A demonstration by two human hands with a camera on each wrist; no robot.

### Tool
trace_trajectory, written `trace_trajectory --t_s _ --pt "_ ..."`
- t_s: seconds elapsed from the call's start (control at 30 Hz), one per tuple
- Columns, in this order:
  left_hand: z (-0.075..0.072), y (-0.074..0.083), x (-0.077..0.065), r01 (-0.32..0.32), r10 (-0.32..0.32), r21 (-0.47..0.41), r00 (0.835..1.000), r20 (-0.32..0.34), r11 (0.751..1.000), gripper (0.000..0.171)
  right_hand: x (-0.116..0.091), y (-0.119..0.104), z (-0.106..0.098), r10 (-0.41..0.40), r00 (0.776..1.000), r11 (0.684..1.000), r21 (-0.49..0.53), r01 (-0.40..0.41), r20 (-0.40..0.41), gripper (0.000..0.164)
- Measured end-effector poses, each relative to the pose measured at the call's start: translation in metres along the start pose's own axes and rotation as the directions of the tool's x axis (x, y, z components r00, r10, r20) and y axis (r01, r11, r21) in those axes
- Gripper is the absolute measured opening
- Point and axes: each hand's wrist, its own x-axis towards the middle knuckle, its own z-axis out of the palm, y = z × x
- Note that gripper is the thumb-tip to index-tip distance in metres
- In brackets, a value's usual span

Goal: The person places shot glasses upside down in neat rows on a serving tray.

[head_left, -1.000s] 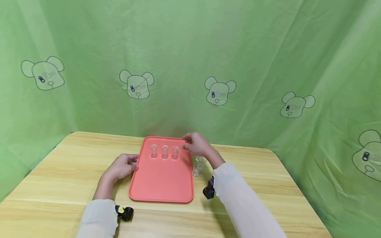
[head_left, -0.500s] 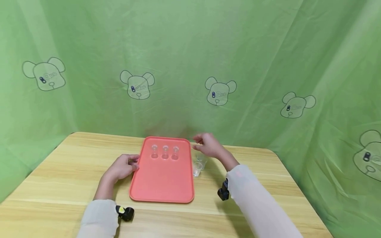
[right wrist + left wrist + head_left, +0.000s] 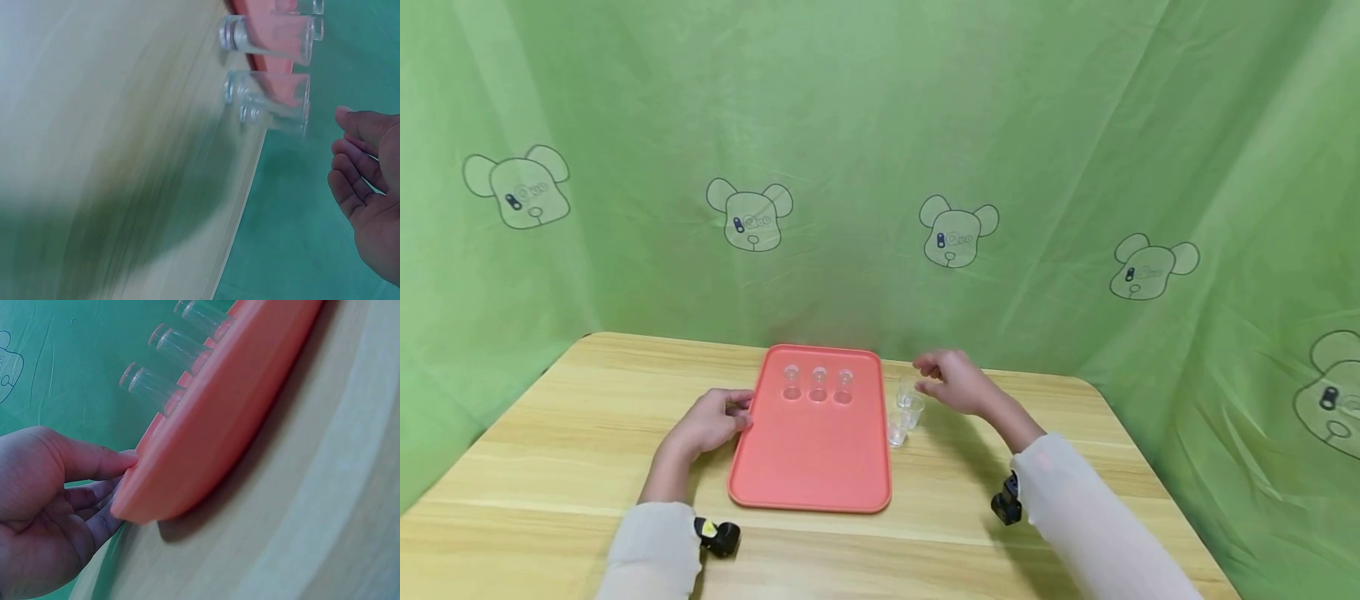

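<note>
A red tray (image 3: 809, 458) lies on the table with three small clear shot glasses (image 3: 817, 385) in a row near its far end, wide rims down. My left hand (image 3: 711, 419) holds the tray's left edge; in the left wrist view the thumb lies on the rim and the other fingers are at its outer side. Just off the tray's right side stand three more clear shot glasses (image 3: 269, 100), clustered together with rims up. My right hand (image 3: 958, 383) hovers beside them on their right, fingers loosely bent, holding nothing.
The wooden table (image 3: 1000, 542) reaches back to a green curtain (image 3: 850, 275) printed with bear heads, which also encloses both sides. Each wrist carries a small black camera (image 3: 721, 539).
My right hand has drawn away from the tray's far right corner, moving right and slightly toward me past the loose glasses. My left hand stays on the tray's edge.
</note>
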Motion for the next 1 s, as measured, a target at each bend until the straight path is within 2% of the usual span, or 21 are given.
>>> trace_trajectory --t_s 0.27,0.53,1.0 --pt "0.0 0.002 -0.001 -0.004 0.004 0.006 1.0 0.005 1.0 0.048 -0.018 0.01 -0.002 0.013 0.999 0.999 -0.045 -0.011 0.046 0.032" --pt "0.0 0.002 0.0 -0.004 0.004 0.008 1.0 0.002 1.0 0.047 -0.029 0.023 0.01 0.029 0.996 0.998 -0.05 -0.025 0.087 0.03" --pt "0.0 0.002 -0.002 -0.006 0.006 0.007 1.0 0.006 1.0 0.048 -0.034 0.029 0.029 0.009 0.995 0.999 0.048 -0.014 0.1 0.034"
